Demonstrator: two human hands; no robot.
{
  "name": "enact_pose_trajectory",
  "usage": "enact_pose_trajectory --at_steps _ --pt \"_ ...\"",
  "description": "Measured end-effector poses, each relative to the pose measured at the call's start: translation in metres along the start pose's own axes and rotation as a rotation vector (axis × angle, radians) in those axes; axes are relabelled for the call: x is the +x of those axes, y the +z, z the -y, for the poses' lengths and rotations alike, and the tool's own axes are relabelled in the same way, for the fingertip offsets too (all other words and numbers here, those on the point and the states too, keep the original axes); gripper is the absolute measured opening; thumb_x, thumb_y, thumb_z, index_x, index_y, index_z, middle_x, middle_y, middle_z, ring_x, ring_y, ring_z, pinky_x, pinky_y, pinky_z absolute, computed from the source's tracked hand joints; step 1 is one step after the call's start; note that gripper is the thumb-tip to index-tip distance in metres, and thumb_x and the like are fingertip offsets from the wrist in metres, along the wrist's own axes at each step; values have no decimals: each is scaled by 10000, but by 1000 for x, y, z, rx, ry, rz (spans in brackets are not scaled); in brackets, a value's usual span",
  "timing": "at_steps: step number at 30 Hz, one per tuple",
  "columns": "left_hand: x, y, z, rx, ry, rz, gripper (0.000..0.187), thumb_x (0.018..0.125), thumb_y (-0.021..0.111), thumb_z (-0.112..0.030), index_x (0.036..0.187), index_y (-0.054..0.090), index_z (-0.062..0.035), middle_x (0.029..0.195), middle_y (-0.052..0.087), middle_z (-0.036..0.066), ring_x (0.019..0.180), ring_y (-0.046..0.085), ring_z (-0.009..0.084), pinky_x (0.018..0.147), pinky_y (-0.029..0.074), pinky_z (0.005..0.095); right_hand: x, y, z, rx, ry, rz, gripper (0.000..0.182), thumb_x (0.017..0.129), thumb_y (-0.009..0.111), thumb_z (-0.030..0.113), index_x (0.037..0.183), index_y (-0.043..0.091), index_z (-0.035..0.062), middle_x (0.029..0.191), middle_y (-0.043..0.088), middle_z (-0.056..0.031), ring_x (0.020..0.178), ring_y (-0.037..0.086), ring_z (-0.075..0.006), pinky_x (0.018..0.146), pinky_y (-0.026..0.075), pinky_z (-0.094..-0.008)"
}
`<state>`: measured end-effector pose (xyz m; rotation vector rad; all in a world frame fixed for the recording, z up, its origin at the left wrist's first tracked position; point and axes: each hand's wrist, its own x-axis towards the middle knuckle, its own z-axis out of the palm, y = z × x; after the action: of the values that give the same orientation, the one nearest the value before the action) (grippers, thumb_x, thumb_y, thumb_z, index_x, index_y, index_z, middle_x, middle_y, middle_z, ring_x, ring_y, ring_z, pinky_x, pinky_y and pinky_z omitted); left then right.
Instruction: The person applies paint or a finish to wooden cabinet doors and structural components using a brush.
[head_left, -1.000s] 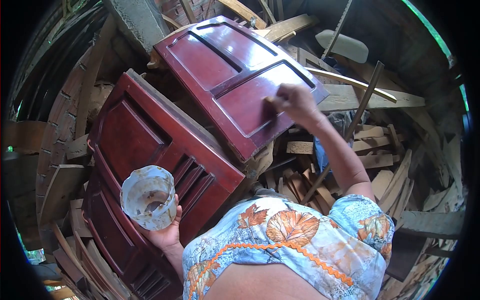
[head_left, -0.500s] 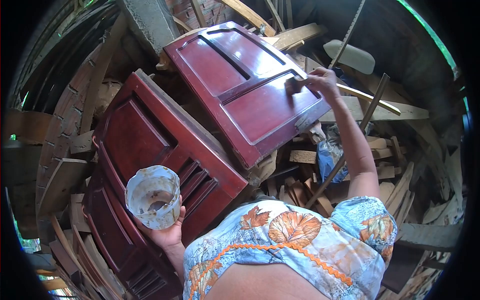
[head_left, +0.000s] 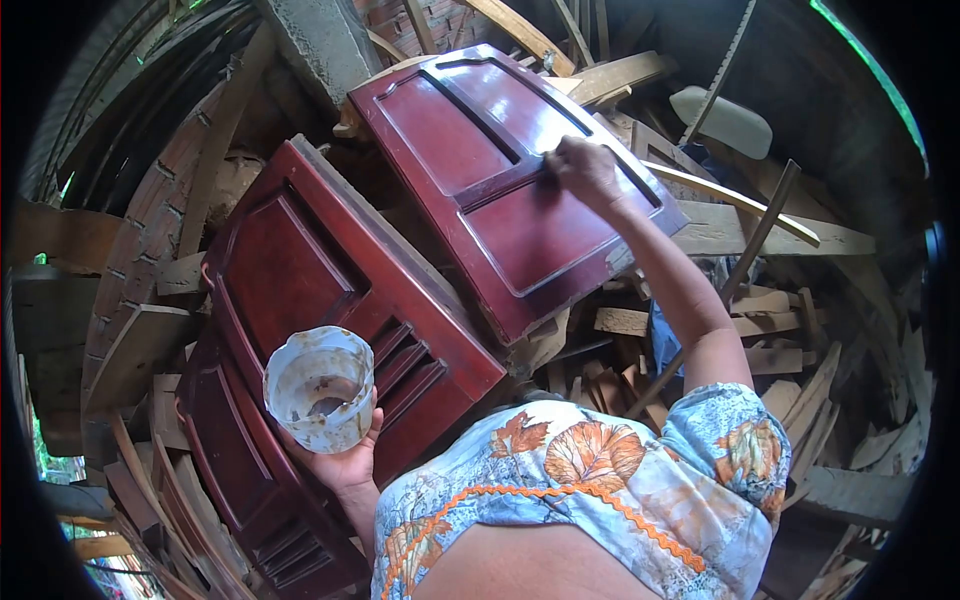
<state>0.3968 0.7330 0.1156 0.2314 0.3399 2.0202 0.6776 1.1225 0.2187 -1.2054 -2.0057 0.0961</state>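
My left hand (head_left: 345, 462) is wrapped round the lower side of a stained white plastic container (head_left: 320, 388), whose open top shows brown residue inside. Over the upper dark red panel (head_left: 430, 135), my right hand (head_left: 585, 170) is closed near the middle rail, at the top of the lower recessed field. What it grips is mostly hidden under the fingers; only a dark blur shows at the fingertips. Below and left of that panel is a second dark red panelled piece (head_left: 285, 260), with slatted openings, beneath the container.
Wood offcuts (head_left: 775, 330) are heaped at the right, with a slanting bar (head_left: 760, 235) over them. A concrete post (head_left: 318, 45) stands behind the panels. Brickwork (head_left: 150, 215) and boards (head_left: 145, 355) lie at the left. A pale oval object (head_left: 722, 122) sits at the upper right.
My right hand has moved left over the upper panel, from its right edge to near the middle rail. The left hand still holds the container. The whole view has shifted slightly.
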Motion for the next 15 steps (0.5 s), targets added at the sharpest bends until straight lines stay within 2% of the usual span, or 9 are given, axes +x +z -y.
enact_pose_trajectory --at_steps 2,3,4,6,7,9,12,14,15 --pt "0 0 0 -7 -8 0 854 767 589 -656 1407 346 -146 1381 383 234 1179 406 569 795 487 658 -14 4 40 133 -72 103 227 851 619 306 842 640 80 826 666 -154 790 654 -342 724 502 -439" --pt "-1 1 -1 -12 -17 -1 853 770 584 -656 1411 342 -147 1382 384 235 1183 402 570 798 484 661 -20 7 57 246 -44 191 204 834 669 286 839 645 84 809 670 -129 756 665 -271 702 511 -392" --pt "-1 0 -1 -12 -19 -2 853 770 584 -656 1411 342 -147 1382 384 235 1183 402 570 798 484 661 -27 8 71 495 -32 268 167 827 693 224 871 656 67 791 672 -91 737 664 -180 668 516 -340" --pt "0 -2 -2 -28 -37 -32 845 782 565 -658 1416 339 -147 1388 377 247 1180 404 572 800 480 665 -32 19 90 876 -90 340 151 831 681 139 894 650 5 785 664 -71 747 654 -129 663 531 -291" --pt "0 0 -3 -26 -37 -28 845 782 565 -658 1416 339 -147 1388 377 247 1180 404 572 800 480 665 -32 19 96 877 -91 336 151 831 681 139 894 650 5 785 664 -71 747 654 -129 663 531 -291" --pt "0 4 -1 6 -31 -77 845 758 607 -641 1411 334 -180 1373 403 205 1142 466 546 761 516 651 -31 13 104 1211 -29 397 164 837 664 101 881 633 -53 785 655 -79 740 654 -135 648 551 -274" --pt "2 2 -1 2 -46 -56 841 760 606 -642 1411 334 -184 1379 398 204 1155 460 539 766 513 653 -15 30 71 1222 103 326 153 833 660 78 863 627 -68 789 656 -102 717 661 -153 636 568 -275" --pt "2 4 -1 4 -47 -50 839 761 606 -642 1412 335 -187 1382 395 203 1160 455 540 772 508 658 5 23 31 1087 294 234 170 793 698 102 868 644 -41 784 659 -113 661 669 -188 596 570 -285" --pt "0 4 -2 6 -47 -43 837 761 606 -643 1413 336 -191 1385 392 202 1166 449 541 777 502 662 11 13 12 1091 306 177 185 773 716 118 869 650 -26 768 660 -117 631 665 -187 572 562 -277"
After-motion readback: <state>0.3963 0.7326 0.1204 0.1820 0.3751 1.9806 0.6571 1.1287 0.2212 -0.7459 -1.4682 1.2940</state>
